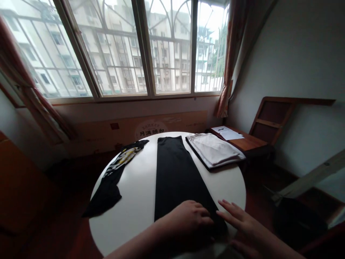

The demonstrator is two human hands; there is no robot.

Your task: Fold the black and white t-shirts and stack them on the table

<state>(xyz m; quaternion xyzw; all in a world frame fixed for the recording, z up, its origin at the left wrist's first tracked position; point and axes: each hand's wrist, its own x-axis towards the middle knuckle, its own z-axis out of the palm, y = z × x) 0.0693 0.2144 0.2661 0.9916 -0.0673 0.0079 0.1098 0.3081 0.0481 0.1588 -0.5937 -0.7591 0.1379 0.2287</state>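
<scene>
Black trousers [175,172], folded lengthwise, lie flat down the middle of a round white table [140,194]. My left hand [188,217] is over their near part, fingers bent down toward the cloth; whether it pinches any fabric is hidden. Just beyond the trousers' right edge is my right hand [239,221], its fingers spread and holding nothing. A dark garment with a yellow and white print [107,183] lies along the table's left side. At the back right sits a stack of folded light clothes [215,149] with a dark one beneath.
Behind the table's right side, a wooden chair [252,140] bears papers [229,133]. A flat cardboard box [172,122] leans under the barred window. Curtains [225,86] hang at both window sides. A dark object [299,219] stands at the lower right.
</scene>
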